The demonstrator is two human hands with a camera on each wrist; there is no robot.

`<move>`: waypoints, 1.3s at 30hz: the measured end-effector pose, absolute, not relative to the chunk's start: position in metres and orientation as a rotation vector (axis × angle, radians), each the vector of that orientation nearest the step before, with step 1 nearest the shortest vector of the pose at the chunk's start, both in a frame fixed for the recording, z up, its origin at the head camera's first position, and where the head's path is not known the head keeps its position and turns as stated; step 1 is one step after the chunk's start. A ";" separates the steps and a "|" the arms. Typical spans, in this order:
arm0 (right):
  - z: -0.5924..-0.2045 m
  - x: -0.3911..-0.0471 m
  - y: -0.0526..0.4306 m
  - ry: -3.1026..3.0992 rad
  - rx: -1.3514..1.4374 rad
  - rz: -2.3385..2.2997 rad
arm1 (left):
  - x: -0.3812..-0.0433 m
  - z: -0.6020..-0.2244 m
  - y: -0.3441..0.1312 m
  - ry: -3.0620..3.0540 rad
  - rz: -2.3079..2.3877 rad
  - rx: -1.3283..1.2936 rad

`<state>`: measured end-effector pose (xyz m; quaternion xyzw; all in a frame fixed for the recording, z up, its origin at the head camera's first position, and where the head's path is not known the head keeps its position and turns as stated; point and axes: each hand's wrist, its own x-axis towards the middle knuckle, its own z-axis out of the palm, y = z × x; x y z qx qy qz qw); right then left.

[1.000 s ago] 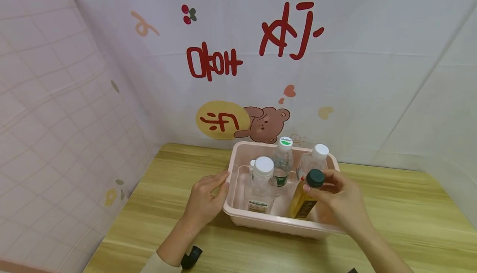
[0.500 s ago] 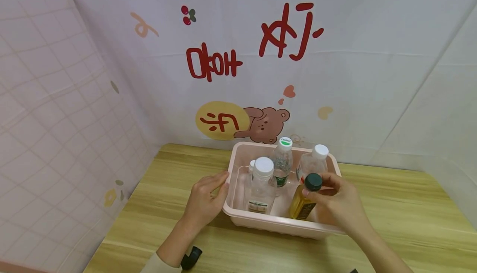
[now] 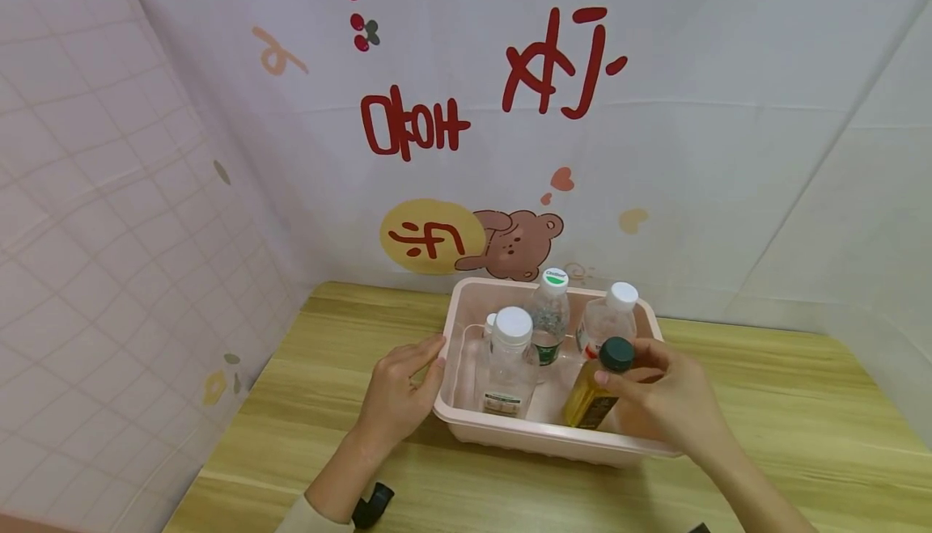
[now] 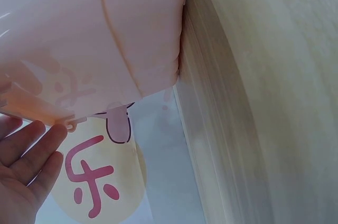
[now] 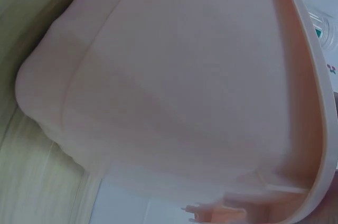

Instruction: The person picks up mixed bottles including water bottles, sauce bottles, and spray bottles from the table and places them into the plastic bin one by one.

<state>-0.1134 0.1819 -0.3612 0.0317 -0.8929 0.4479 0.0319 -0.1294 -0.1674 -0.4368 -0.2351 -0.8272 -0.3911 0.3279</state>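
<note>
In the head view a pale pink plastic bin (image 3: 568,437) holds several bottles. My right hand (image 3: 673,395) reaches over its right front side and pinches a bottle of yellow liquid (image 3: 582,395) just below its dark green cap. That bottle leans, its top to the right, its lower end inside the bin. My left hand (image 3: 399,391) touches the bin's left rim with nearly straight fingers, which the left wrist view shows against the rim (image 4: 50,139). Also inside stand a clear wide-capped jar (image 3: 510,363), a clear bottle with a green-and-white cap (image 3: 551,315) and a clear white-capped bottle (image 3: 607,323).
Under the bin is a wood-grain table (image 3: 328,347). A printed white cloth backdrop (image 3: 692,112) rises right behind it, and a grid-patterned cloth (image 3: 109,234) hangs at the left. A black curved object (image 3: 374,505) shows beside my left forearm.
The yellow bottle's cap dips slightly, then shifts a little to the right, still between my right fingers. My left hand stays at the rim.
</note>
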 end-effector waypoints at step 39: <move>-0.364 -0.114 0.282 -2.356 0.207 1.378 | -0.124 -0.430 -0.171 -2.231 -1.068 -0.503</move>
